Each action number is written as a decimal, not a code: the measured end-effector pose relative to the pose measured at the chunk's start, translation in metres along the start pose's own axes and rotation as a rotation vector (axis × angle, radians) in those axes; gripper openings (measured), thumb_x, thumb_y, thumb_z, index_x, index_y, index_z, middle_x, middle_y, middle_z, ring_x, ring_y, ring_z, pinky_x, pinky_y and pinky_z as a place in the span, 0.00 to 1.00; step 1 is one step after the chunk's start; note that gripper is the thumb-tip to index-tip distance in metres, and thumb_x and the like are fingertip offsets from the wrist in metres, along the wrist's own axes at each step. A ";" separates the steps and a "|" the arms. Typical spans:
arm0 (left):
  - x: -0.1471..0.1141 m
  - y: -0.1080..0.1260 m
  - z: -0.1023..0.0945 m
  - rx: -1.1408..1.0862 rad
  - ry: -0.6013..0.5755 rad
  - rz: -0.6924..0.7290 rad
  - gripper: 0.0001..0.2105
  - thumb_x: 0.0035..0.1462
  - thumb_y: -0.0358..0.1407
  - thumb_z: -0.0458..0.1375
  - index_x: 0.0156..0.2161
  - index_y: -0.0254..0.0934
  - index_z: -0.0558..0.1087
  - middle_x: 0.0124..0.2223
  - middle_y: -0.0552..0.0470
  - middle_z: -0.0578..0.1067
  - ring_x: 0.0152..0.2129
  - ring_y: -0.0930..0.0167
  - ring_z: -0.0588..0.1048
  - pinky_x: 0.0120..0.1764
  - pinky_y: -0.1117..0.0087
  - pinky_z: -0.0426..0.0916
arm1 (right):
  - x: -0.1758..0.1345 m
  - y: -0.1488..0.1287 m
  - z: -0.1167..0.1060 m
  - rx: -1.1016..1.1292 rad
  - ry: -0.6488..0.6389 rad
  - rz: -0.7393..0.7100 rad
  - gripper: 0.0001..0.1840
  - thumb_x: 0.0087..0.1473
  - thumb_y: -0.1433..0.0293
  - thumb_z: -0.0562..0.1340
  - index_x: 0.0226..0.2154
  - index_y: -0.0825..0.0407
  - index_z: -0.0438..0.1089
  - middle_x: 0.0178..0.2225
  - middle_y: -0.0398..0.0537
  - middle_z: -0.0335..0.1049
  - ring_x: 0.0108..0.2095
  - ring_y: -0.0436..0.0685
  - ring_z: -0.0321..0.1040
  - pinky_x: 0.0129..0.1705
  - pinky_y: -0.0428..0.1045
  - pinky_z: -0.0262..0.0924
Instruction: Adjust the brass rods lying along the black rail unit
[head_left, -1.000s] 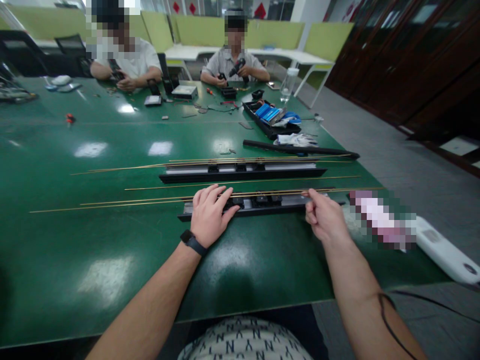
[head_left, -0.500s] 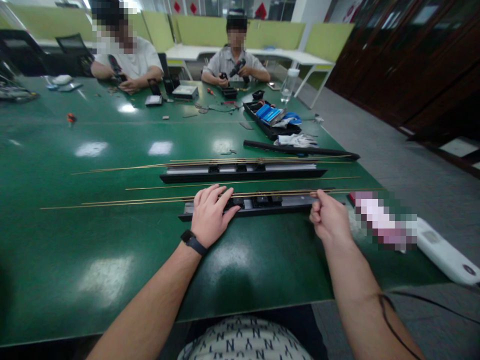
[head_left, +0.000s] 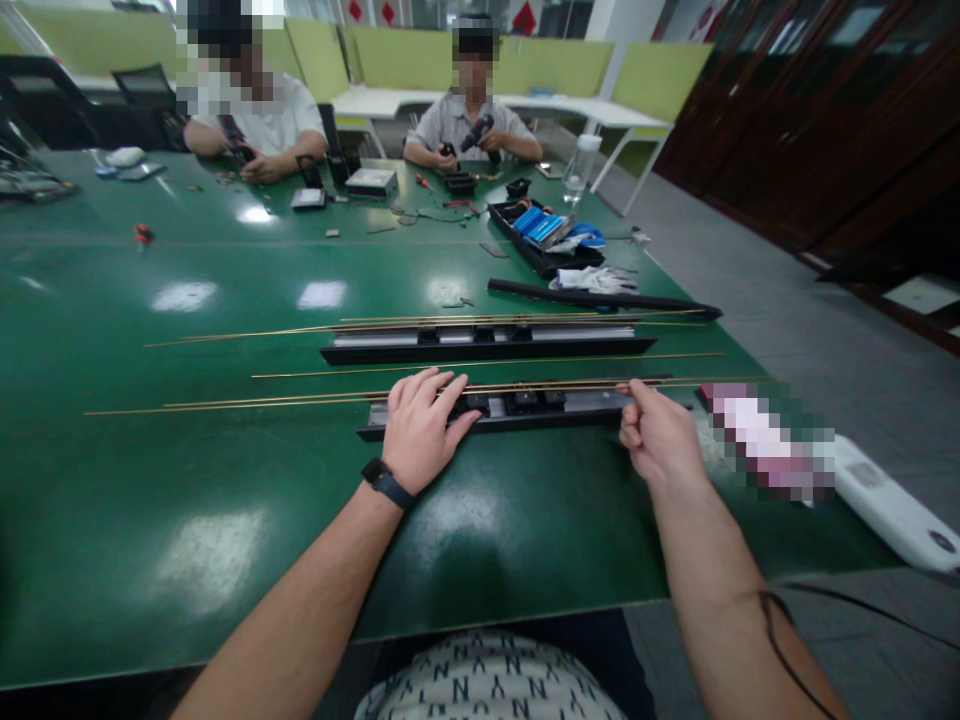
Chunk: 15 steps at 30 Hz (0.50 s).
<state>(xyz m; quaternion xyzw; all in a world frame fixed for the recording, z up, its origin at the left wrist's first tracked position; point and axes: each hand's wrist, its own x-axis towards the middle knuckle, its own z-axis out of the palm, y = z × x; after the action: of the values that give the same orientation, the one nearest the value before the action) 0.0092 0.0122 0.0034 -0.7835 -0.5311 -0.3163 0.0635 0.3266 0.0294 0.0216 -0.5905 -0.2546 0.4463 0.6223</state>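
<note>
A dark-edged metal rail [head_left: 517, 424] with several black blocks [head_left: 523, 402] in its channel lies in front of me. Long thin brass-coloured rods [head_left: 262, 403] run lengthwise along its back side and stick out far past its left end. Across the rail's left part rests my left hand [head_left: 421, 425], fingers spread over the rods and palm down. At the right end, my right hand [head_left: 661, 430] is closed, with thumb and forefinger pinching a brass-coloured rod; how many rods are in the pinch I cannot tell.
Behind lies a second rail [head_left: 487, 353] with more rods on it, and a single loose rod [head_left: 337, 373] between the two. A black bar [head_left: 525, 290], gloves [head_left: 592, 280] and a black tray [head_left: 540, 265] are farther back. Two people sit opposite. A white device [head_left: 892, 505] is at right.
Both hands keep their places on the rail. The rod in my right hand's pinch appears to have slid very slightly to the right; the view has barely shifted.
</note>
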 end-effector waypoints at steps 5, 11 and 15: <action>0.000 -0.001 0.000 -0.008 -0.006 -0.002 0.22 0.67 0.47 0.59 0.61 0.42 0.73 0.58 0.42 0.77 0.60 0.56 0.71 0.62 0.51 0.59 | 0.004 0.001 -0.003 0.036 0.057 -0.022 0.13 0.52 0.61 0.73 0.30 0.52 0.73 0.14 0.36 0.60 0.10 0.43 0.49 0.10 0.39 0.42; -0.001 0.000 0.001 -0.002 0.003 0.008 0.21 0.67 0.47 0.59 0.61 0.41 0.73 0.58 0.42 0.78 0.60 0.56 0.71 0.62 0.51 0.60 | 0.007 0.002 -0.004 0.053 0.097 -0.013 0.12 0.54 0.63 0.71 0.30 0.53 0.73 0.14 0.36 0.61 0.10 0.43 0.50 0.10 0.40 0.42; -0.001 0.000 0.001 0.009 0.003 0.005 0.21 0.67 0.47 0.59 0.61 0.41 0.73 0.58 0.42 0.78 0.59 0.56 0.71 0.61 0.51 0.60 | 0.006 0.002 -0.004 0.021 0.047 0.007 0.14 0.53 0.60 0.71 0.31 0.54 0.74 0.14 0.37 0.61 0.09 0.43 0.48 0.09 0.40 0.41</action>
<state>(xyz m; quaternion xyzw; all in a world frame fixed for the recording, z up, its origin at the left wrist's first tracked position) 0.0096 0.0115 0.0021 -0.7842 -0.5303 -0.3147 0.0687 0.3320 0.0324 0.0174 -0.5952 -0.2329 0.4372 0.6328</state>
